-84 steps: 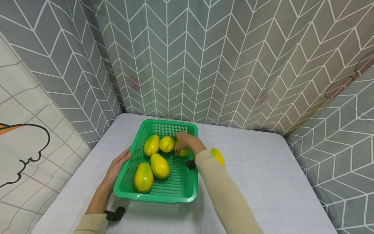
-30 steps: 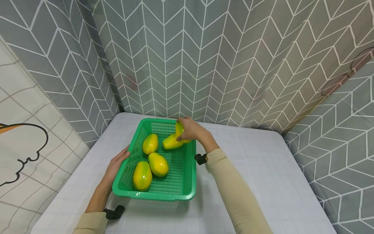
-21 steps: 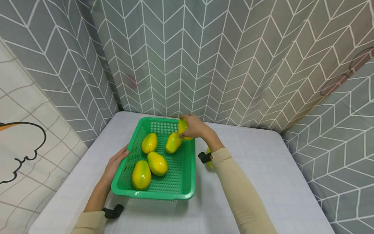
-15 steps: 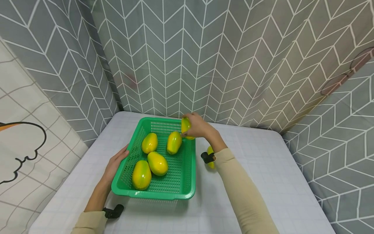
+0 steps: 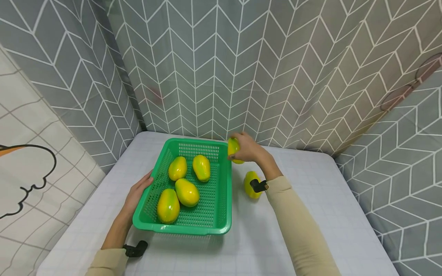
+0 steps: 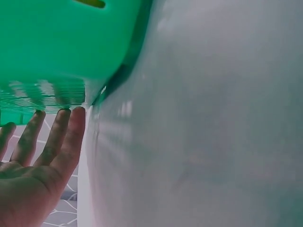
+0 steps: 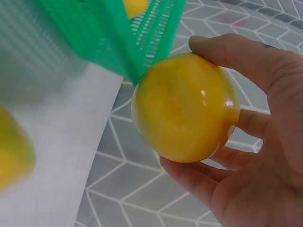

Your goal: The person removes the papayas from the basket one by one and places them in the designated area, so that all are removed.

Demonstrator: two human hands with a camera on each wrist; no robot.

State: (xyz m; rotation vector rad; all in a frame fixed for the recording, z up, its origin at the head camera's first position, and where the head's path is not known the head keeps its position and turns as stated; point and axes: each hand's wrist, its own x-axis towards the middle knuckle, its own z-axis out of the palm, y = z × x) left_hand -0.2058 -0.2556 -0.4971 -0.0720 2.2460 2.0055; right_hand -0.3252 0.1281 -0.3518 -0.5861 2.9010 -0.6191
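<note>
My right hand (image 5: 249,148) grips a yellow-green papaya (image 5: 233,147) just past the right rim of the green plastic basket (image 5: 186,230). In the right wrist view, fingers and thumb curve around the rounded end of this papaya (image 7: 182,111). The left hand (image 5: 135,195) rests along the basket's left side; in the left wrist view its fingers (image 6: 54,137) are extended, with the tips against the slotted wall. Several papayas lie in the basket, among them one papaya (image 5: 201,168) near the back and another papaya (image 5: 168,206) at the front left.
Another papaya (image 5: 250,184) lies on the white-covered table (image 5: 304,199), right of the basket and partly behind my right wrist camera (image 5: 259,185). Grey patterned curtains (image 5: 207,76) stand along the table's back and sides.
My right hand has lifted a papaya from the basket's back right and carried it right, over the rim. A neighbouring papaya in the basket has turned and settled. My left hand stays put.
</note>
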